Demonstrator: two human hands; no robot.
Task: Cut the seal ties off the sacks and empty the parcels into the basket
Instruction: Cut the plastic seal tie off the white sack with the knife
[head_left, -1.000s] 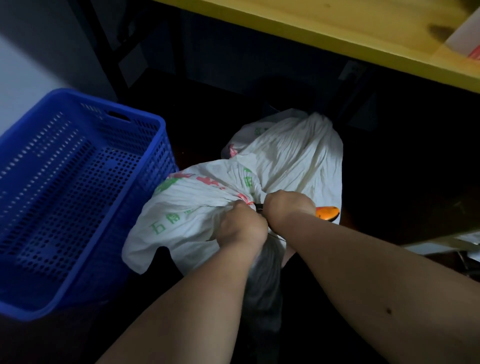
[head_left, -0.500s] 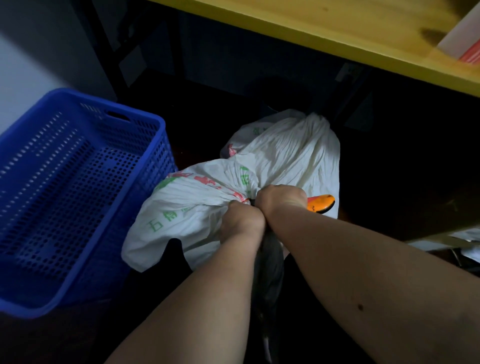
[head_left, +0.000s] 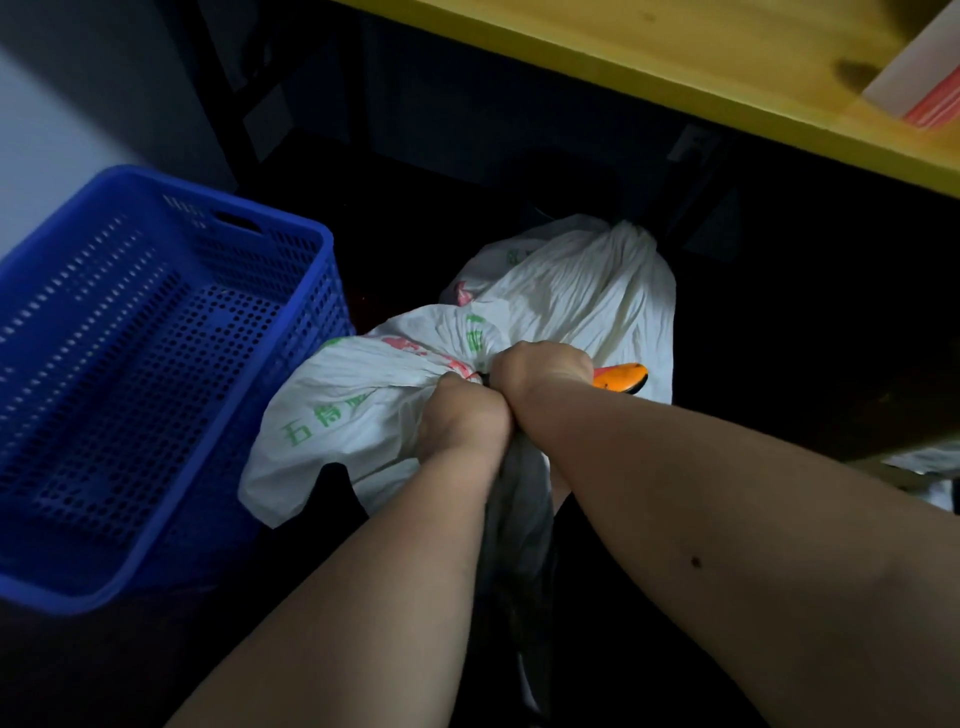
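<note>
Both hands (head_left: 511, 397) fisted, knuckles touching, forearms converging.

Single view, head-worn, wide-angle. Looks forward and steeply down over both bare forearms, which enter from the bottom edge and meet mid-frame. Close range: left hand (head_left: 467, 421) and right hand (head_left: 540, 371) sit near centre. Blue basket (head_left: 322, 244) at left on the dark floor; yellow worktop (head_left: 675, 62) edge crosses the top right, seen from above. Wide-lens bending at the edges. No second view to compare.
</note>
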